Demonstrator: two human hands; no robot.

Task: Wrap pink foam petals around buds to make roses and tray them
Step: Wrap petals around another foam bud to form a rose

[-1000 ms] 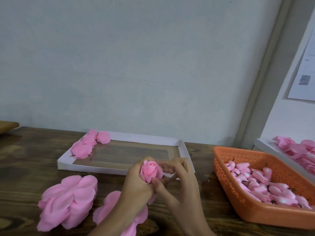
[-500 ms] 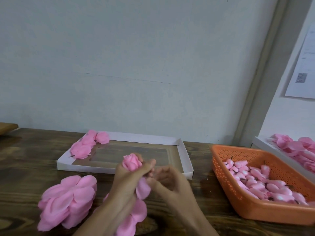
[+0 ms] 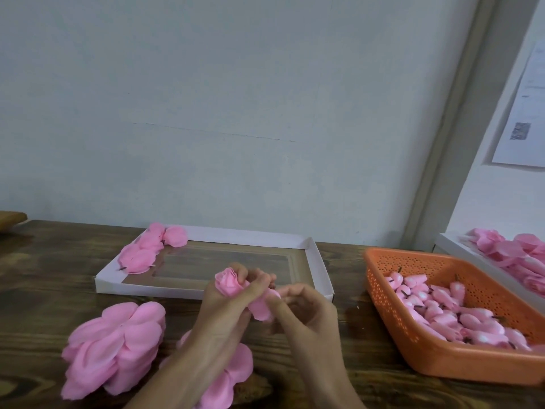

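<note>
My left hand [image 3: 227, 302] grips a half-made pink foam rose [image 3: 228, 283], its head tipped to the left. A loose petal [image 3: 262, 308] hangs from the rose below my left thumb, and my right hand [image 3: 303, 308] pinches that petal. Both hands are just in front of the white cardboard tray [image 3: 312, 261], which holds a few finished roses [image 3: 147, 252] in its far left corner. Two stacks of flat petal pieces lie on the table, one stack at the left [image 3: 115, 346] and the other stack [image 3: 233, 370] partly under my left forearm.
An orange plastic basket [image 3: 383, 293] full of pink buds stands at the right on the dark wooden table [image 3: 44, 290]. Behind it, a second white tray [image 3: 448, 246] carries more pink roses. A pale wall runs close behind the table.
The rose has gone from upright between both hands to lower and tipped left in my left hand. A petal has come free below it, and my right hand now pinches it.
</note>
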